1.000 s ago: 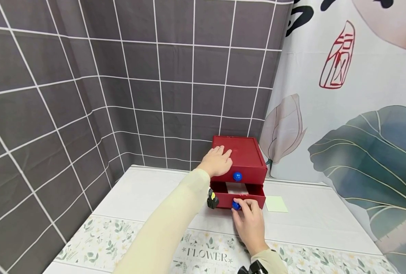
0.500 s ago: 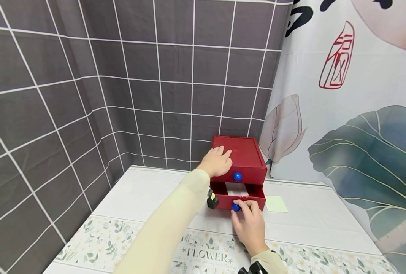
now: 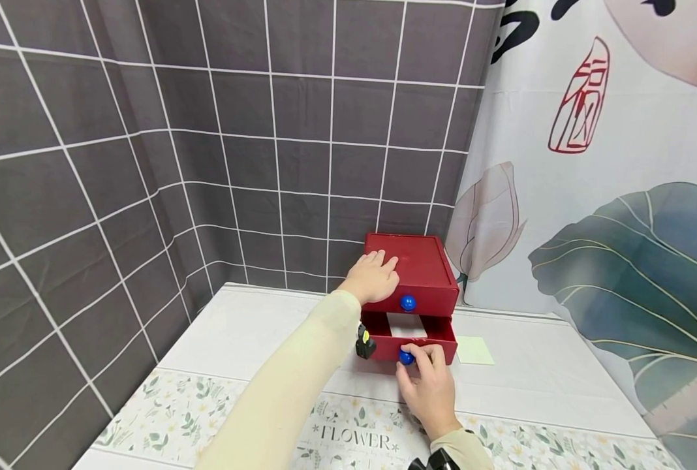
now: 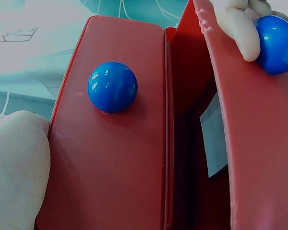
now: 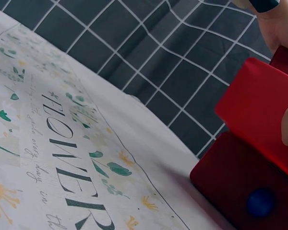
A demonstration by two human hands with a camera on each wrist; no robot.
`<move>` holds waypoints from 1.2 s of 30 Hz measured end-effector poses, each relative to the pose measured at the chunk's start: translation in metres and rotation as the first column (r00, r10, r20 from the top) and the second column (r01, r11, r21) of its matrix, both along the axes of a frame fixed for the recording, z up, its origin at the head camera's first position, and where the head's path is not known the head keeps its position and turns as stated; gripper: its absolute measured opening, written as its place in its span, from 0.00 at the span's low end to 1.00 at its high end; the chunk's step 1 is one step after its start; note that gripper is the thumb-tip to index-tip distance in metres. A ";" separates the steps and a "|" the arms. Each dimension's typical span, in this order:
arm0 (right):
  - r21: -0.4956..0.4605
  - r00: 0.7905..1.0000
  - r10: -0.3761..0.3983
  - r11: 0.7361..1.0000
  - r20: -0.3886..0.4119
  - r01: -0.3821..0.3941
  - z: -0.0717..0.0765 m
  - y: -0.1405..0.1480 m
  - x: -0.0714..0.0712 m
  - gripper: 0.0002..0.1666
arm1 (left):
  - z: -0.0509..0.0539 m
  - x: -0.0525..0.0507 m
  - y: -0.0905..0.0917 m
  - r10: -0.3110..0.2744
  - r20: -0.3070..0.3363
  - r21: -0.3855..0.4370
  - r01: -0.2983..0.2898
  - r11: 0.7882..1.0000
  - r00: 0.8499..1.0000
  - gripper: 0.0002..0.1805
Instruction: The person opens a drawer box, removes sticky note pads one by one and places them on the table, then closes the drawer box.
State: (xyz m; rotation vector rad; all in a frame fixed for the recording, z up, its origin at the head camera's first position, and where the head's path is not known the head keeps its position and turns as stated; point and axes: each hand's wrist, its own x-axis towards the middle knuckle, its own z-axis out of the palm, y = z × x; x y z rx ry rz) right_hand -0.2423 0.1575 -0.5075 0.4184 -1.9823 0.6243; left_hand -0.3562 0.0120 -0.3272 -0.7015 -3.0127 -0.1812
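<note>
A red two-drawer box point(image 3: 416, 261) stands on the white-covered table. My left hand point(image 3: 373, 277) rests on its top near the left edge, fingers extended. The upper drawer is closed, with a round blue knob point(image 4: 112, 87) on its front. Below it, the lower drawer point(image 3: 386, 348) is partly pulled out, and a white sheet point(image 3: 406, 325) lies inside. My right hand point(image 3: 431, 388) pinches the lower drawer's blue knob point(image 3: 406, 356) between thumb and fingers. In the left wrist view, fingertips point(image 4: 247, 40) touch this knob's side.
A pale green paper square point(image 3: 474, 350) lies to the right of the box. Behind the table hang a dark grid-patterned curtain point(image 3: 301, 163) and a white printed curtain point(image 3: 530, 261). A floral strip point(image 3: 207, 398) with lettering runs along the table's front.
The lower drawer has slid slightly farther out toward me, with my right hand moving along on its knob. My left hand has stayed on the box top.
</note>
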 end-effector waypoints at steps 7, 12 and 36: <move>-0.006 1.000 0.008 1.000 -0.005 -0.008 0.000 0.000 0.001 0.20 | -0.001 -0.002 0.000 -0.001 0.004 -0.005 0.001 1.000 1.000 0.32; -0.022 0.999 0.031 0.999 -0.016 -0.031 0.000 0.000 0.001 0.20 | -0.002 -0.003 0.001 0.005 -0.004 -0.009 -0.005 1.000 1.000 0.32; -0.040 0.992 0.064 0.997 -0.111 -0.069 0.001 0.000 0.002 0.17 | -0.003 -0.002 0.001 0.008 -0.009 -0.001 -0.008 1.000 1.000 0.33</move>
